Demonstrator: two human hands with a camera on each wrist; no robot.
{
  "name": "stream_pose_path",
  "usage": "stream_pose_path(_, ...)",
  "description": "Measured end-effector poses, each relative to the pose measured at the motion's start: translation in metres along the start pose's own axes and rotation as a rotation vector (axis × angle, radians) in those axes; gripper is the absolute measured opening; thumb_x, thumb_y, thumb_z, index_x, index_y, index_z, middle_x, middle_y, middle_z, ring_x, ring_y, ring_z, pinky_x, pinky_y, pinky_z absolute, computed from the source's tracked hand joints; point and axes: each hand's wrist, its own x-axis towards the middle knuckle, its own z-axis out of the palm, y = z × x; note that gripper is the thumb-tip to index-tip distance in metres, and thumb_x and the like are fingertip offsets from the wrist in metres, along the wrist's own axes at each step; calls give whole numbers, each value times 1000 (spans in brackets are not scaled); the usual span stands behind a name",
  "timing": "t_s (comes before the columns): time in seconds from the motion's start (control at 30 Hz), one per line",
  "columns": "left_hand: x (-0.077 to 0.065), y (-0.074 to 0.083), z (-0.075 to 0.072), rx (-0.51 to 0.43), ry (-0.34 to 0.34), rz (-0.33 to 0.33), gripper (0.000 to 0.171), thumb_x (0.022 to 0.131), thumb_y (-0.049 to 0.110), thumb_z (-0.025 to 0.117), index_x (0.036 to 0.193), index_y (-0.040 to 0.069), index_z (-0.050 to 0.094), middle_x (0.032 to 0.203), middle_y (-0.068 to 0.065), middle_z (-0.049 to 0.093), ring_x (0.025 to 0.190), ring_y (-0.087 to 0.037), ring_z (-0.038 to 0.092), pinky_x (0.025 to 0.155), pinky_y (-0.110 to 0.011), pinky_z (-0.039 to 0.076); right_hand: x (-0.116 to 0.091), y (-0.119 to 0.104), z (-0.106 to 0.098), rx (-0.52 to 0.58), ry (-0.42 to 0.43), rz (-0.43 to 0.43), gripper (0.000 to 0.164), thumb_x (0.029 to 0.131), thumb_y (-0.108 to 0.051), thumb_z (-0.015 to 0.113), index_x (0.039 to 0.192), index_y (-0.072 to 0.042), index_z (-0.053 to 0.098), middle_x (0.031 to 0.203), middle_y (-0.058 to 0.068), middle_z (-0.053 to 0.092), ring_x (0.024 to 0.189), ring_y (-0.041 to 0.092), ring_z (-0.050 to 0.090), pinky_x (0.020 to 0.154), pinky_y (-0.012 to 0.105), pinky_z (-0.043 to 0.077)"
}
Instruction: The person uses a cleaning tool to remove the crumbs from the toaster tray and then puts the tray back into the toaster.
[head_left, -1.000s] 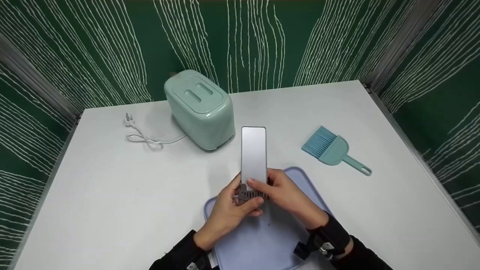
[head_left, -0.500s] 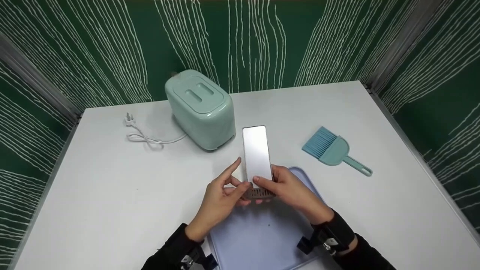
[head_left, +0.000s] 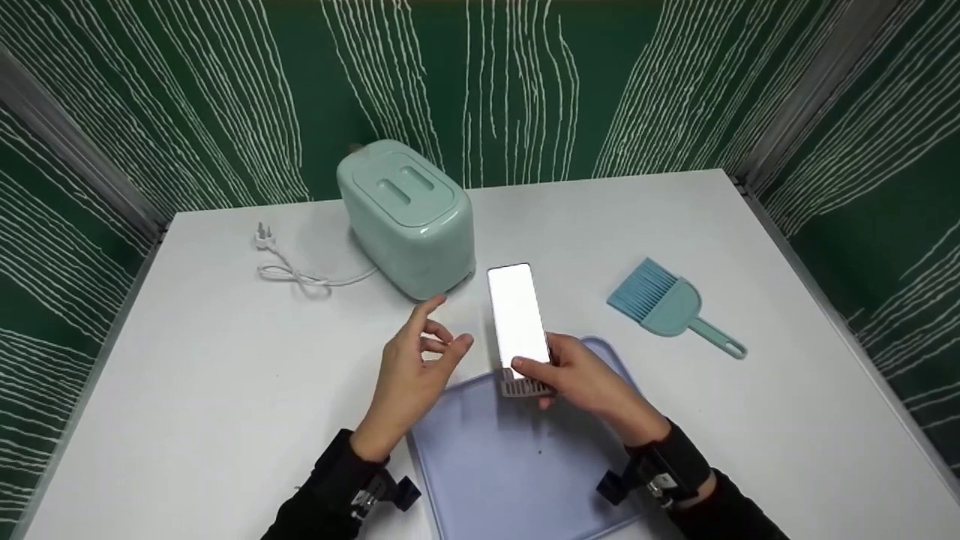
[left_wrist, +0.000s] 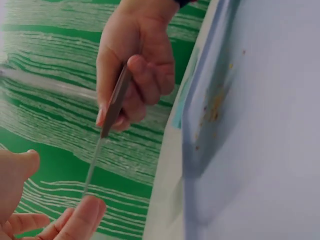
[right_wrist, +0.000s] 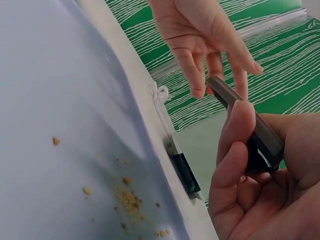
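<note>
My right hand (head_left: 589, 382) holds a toaster crumb tray (head_left: 519, 319) by its brown slotted end, thumb on top and fingers curled below. The tray's long, flat metal part points away from me and reflects bright light. Left of it, my left hand (head_left: 409, 375) is raised with loose, spread fingers and holds nothing. Below both hands lies a lilac serving tray (head_left: 480, 480). In the right wrist view, yellow and brown crumbs (right_wrist: 129, 202) are scattered on it near one edge; the right hand hides most of that patch from the head view.
A mint-green toaster (head_left: 409, 225) stands at the back, its lid on top. Its white cord and plug (head_left: 289, 274) lie to the left. On the right rests a teal brush (head_left: 671, 304) with blue bristles. Green walls with white lines enclose the white table (head_left: 187, 375).
My left hand has let go of the crumb tray and moved away to the left, its fingers loosening. The right hand keeps hold of the crumb tray, which has turned slightly.
</note>
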Motion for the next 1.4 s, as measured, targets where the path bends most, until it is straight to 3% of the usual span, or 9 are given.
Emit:
stream_pose_path(0.2,8,3,-7,105,88,69,70,101,38,77,159,13,47,129,-12,59,120,-26,66,98,-40,66,4,3,-6,16,-35,41,41,107,-25,68,127,11,64,87,2,74,62,9,65,56,22,58)
stream_pose_path(0.3,11,1,-9,198,121,111,73,101,39,76,160,11,45,137,-14,54,126,-29,60,105,-43,61,9,6,-9,38,-67,75,41,108,-25,68,128,10,63,88,2,75,65,11,65,56,21,57)
stream_pose_path(0.47,22,1,-13,363,209,176,75,100,42,77,160,9,46,144,-17,50,133,-34,55,109,-52,55,18,10,-17,48,-117,135,37,107,-30,69,121,5,66,86,-1,76,63,8,64,58,20,56)
stream_pose_path(0.67,48,7,-25,493,312,217,75,99,39,79,161,12,47,154,-24,46,139,-44,52,110,-60,54,27,9,-30,43,-192,145,24,107,-28,69,109,-4,67,81,-6,72,59,4,60,60,19,55)
stream_pose_path(0.87,74,4,-30,497,293,198,76,101,38,77,165,19,42,168,-29,32,152,-49,41,120,-64,46,36,10,-36,83,-246,157,18,106,-23,70,106,-5,70,81,-7,73,64,4,62,57,18,55)
stream_pose_path(1.1,91,-9,-26,496,286,228,75,99,36,80,163,16,45,172,-32,24,157,-53,32,125,-67,40,45,14,-36,58,-325,199,26,106,-22,69,114,3,71,86,-3,75,71,6,65,56,16,54)
stream_pose_path(1.23,100,-10,-26,532,270,231,76,98,38,80,163,17,46,175,-29,20,157,-57,30,123,-70,40,55,9,-35,20,-336,211,26,105,-24,71,110,2,72,82,-4,73,66,4,62,55,16,53)
stream_pose_path(1.4,113,-11,-27,537,239,231,78,98,37,80,164,17,45,177,-28,15,155,-64,27,127,-74,31,67,4,-35,-37,-339,231,24,104,-29,73,99,-5,73,75,-4,72,53,3,60,54,18,49)
